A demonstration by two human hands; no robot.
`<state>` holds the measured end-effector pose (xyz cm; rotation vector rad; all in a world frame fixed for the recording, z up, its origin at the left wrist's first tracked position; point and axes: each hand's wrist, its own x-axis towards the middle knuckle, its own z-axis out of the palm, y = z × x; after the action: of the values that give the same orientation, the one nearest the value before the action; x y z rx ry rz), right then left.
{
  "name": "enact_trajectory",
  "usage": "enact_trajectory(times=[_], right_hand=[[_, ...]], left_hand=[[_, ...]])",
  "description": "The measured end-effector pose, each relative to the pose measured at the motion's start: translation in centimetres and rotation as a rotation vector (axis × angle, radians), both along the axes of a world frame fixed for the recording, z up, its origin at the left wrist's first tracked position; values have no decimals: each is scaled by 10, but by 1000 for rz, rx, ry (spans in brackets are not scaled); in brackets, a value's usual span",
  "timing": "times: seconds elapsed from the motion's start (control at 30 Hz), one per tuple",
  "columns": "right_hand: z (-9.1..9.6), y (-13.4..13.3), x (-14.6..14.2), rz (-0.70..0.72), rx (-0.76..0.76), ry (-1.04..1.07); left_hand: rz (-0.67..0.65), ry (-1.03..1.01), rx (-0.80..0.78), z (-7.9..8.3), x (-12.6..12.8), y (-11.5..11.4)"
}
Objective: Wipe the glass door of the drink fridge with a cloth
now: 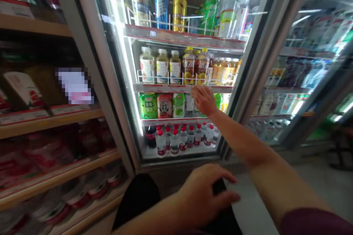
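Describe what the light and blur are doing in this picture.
Head view: a glaring white light strip runs down the left inside of the grey-framed drinks cooler; in the same view, the tan-edged shelves at left look dim, the bare left hand is softly blurred, and a blocky, pixelated pale patch hides detail.

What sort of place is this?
Likely a shop's drinks section: a lit, metal-framed cooler, clear red-capped bottles grouped inside, and tan-edged shelves with red-and-white label strips.
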<state>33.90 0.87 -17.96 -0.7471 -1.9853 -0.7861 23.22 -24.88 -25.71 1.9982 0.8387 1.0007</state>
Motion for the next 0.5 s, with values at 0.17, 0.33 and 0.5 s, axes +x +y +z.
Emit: enact_trajectory(times=[0.17,0.33,0.5], right_hand=[[54,3,-20,-15,47,33],[75,6,-18,-132,25,-134],[89,7,-9,-181,135,-267]], left_hand=[[-146,-210,-245,26,55,-22],[-322,-258,-544,20,58,-16],[-429,-386,-405,32,42,-9]])
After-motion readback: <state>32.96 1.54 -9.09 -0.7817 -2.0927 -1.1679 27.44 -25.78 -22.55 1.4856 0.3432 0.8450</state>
